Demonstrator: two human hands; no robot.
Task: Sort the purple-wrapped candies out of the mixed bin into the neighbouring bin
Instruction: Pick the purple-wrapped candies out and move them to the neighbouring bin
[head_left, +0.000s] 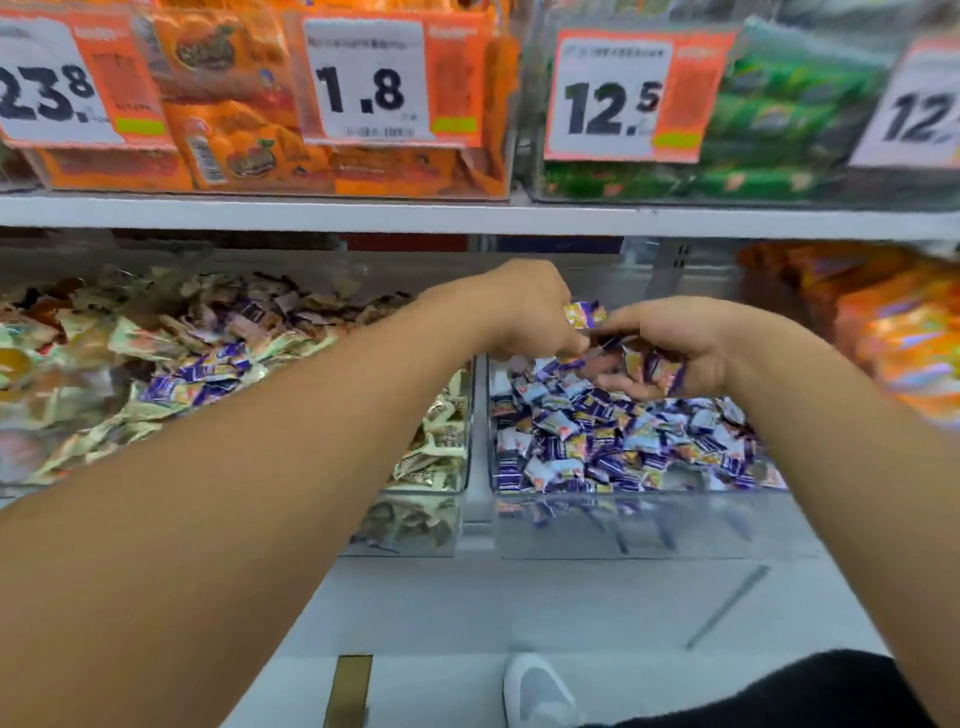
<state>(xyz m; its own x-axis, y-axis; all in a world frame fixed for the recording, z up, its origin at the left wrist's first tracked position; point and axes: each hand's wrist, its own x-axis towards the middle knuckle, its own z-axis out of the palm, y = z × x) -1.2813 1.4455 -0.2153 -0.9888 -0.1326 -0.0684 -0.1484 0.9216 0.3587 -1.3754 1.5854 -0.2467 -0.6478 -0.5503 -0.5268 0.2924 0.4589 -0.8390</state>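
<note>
Purple-wrapped candies (195, 371) remain in the mixed bin (452, 519), leftward of both hands. My left hand (524, 309) pinches one candy (584, 313); my right hand (670, 348), fingers curled, cups several above the neighbouring bin (649, 530), directly below

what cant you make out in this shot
Head view only:
- Left hand: fingertips hidden behind its own knuckles.
- Candies in the right hand: count blurred.
- Mixed bin: part hidden under the left forearm.
- Small print on the price tags: blurred.
</note>
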